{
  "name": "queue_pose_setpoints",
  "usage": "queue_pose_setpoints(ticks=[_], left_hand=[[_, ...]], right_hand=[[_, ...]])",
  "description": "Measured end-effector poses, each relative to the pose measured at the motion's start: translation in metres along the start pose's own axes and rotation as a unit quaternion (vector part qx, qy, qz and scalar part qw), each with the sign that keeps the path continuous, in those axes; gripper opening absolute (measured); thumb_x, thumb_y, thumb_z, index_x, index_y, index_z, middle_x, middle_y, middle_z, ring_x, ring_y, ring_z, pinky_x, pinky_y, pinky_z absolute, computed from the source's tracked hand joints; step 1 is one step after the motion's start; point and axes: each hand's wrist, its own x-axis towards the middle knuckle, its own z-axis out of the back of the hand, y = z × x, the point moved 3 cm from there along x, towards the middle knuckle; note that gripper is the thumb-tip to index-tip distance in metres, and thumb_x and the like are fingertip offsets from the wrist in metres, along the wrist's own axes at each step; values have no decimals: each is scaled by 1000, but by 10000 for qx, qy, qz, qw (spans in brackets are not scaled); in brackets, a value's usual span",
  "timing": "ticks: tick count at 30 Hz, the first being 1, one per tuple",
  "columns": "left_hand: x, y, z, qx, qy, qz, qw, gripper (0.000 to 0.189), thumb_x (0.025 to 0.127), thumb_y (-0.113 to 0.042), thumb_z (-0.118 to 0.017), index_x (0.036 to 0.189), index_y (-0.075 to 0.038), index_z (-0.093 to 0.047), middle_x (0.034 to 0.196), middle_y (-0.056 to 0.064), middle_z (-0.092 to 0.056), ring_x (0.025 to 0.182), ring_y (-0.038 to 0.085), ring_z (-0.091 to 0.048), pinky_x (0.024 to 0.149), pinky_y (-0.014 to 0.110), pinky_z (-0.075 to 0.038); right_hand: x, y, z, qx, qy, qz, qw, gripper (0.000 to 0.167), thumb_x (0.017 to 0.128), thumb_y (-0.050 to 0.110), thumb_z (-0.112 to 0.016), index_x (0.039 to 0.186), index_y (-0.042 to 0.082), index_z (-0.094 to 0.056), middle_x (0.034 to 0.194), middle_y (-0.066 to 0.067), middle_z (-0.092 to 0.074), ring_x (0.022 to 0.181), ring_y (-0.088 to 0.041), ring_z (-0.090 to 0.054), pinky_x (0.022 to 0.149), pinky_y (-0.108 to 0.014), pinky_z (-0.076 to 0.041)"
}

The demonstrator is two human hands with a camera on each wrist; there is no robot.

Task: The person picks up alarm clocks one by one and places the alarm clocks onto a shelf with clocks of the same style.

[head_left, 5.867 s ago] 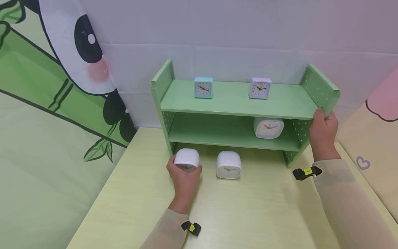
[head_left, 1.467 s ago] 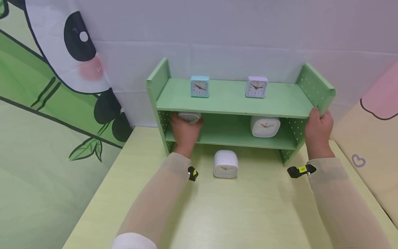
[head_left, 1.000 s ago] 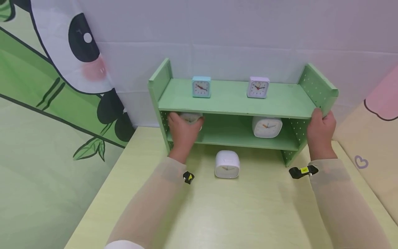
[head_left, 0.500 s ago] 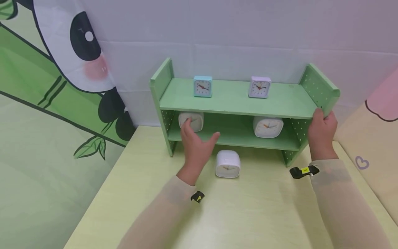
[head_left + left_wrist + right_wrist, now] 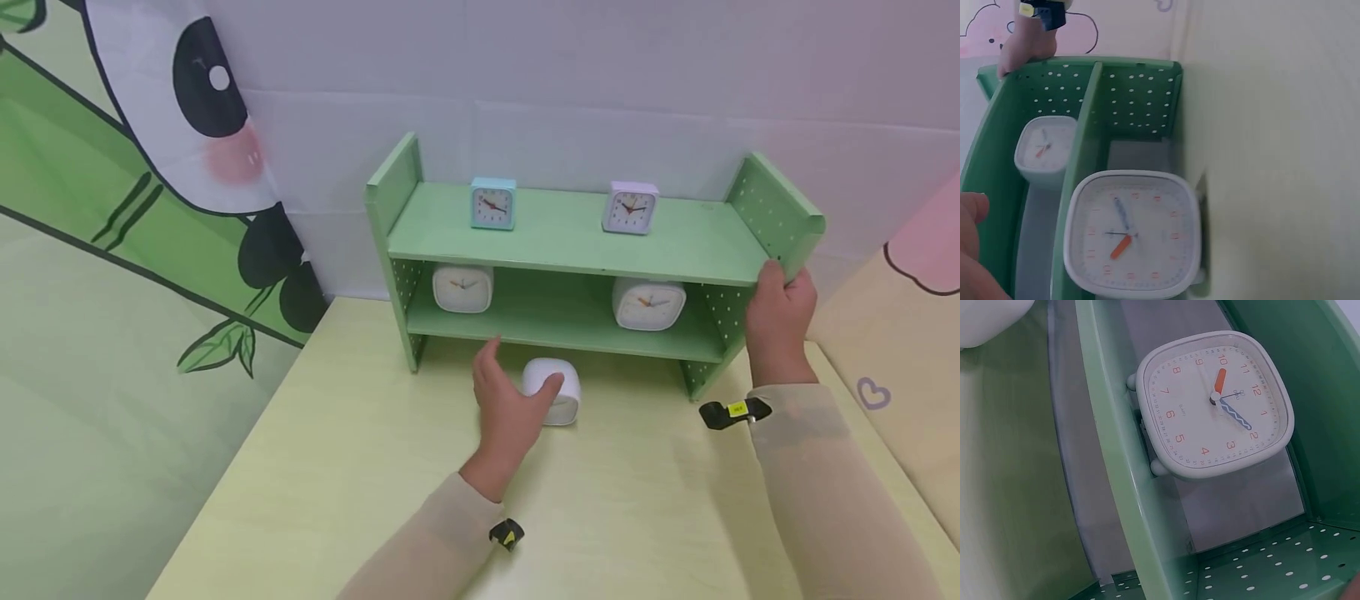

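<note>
My left hand [image 5: 513, 408] is spread beside a white alarm clock [image 5: 564, 413] on the table, its thumb overlapping the clock in the head view. The left wrist view has that clock's face [image 5: 1147, 250] close up, with part of the hand [image 5: 969, 250] at the left edge. My right hand [image 5: 782, 325] grips the right side panel of a green two-tier shelf [image 5: 555, 317]. On the lower tier stand two more white clocks, one at the left [image 5: 462, 288] and one at the right [image 5: 648, 305]; the right one fills the right wrist view.
On the top tier sit a small blue clock [image 5: 492, 204] and a small purple clock [image 5: 631, 208]. The shelf stands at the back of a pale wooden table [image 5: 315, 467], against a light cloth wall [image 5: 562, 75] with printed cartoon drawings at both sides.
My left hand lifted a white clock from the table onto the lower tier's left side, let go, and moved down and right to the other clock. My right hand kept its grip.
</note>
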Motion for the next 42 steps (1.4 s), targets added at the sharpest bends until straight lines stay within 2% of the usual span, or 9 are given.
queue_pose_setpoints(ticks=[7,12,16,25,29,34,37,42], left_hand=[[-12,9,-20,357,56,108,9993,98,76,-38,-91,152,-12,-35,151,8,-40,132,34,-43,103,54,-42],[-17,12,-33,786,65,423,9960,109,65,-43,-97,151,-12,-36,145,9,-43,123,34,-48,95,53,-46],[-20,16,-42,994,33,530,9936,113,63,-46,-98,151,-12,-35,144,9,-44,122,34,-48,97,51,-45],[-21,24,-56,998,-39,405,9942,115,63,-44,-99,152,-10,-34,145,9,-41,125,32,-45,101,52,-43],[-18,29,-59,1108,-279,352,9928,114,61,-44,-100,149,-9,-37,144,11,-42,123,33,-46,101,51,-44],[-16,34,-60,1010,-530,494,9923,114,58,-43,-101,148,-9,-40,141,11,-45,119,35,-50,99,50,-45],[-17,35,-61,840,-439,594,9937,114,59,-40,-101,149,-9,-39,140,11,-46,119,35,-50,98,50,-45],[-18,38,-62,681,-324,689,9948,112,60,-39,-101,148,-9,-39,138,11,-48,118,33,-51,97,48,-46]], right_hand=[[1,1,3,-224,-129,-82,9996,20,105,28,-47,107,22,-66,111,5,-64,107,-12,-51,99,-24,-37],[0,0,1,35,6,-109,9999,24,106,27,-47,115,17,-67,115,2,-65,111,-12,-52,101,-24,-38],[-1,-1,0,40,73,-171,9998,28,106,28,-47,121,14,-66,116,2,-64,112,-12,-51,101,-24,-37],[-1,1,0,-166,61,-123,9998,31,107,29,-45,124,13,-65,118,2,-64,114,-13,-51,103,-24,-37],[0,0,0,-114,86,-188,9997,31,106,30,-46,124,13,-65,120,1,-64,114,-13,-51,103,-24,-37],[-1,0,0,-288,60,-137,9995,30,106,30,-45,123,14,-65,119,2,-64,113,-12,-51,102,-24,-38],[0,1,1,-358,10,-89,9993,28,107,30,-45,120,17,-65,117,3,-64,113,-12,-51,102,-24,-38],[0,2,1,-123,28,-56,9999,26,106,27,-46,118,16,-67,116,3,-65,112,-12,-51,102,-23,-38]])
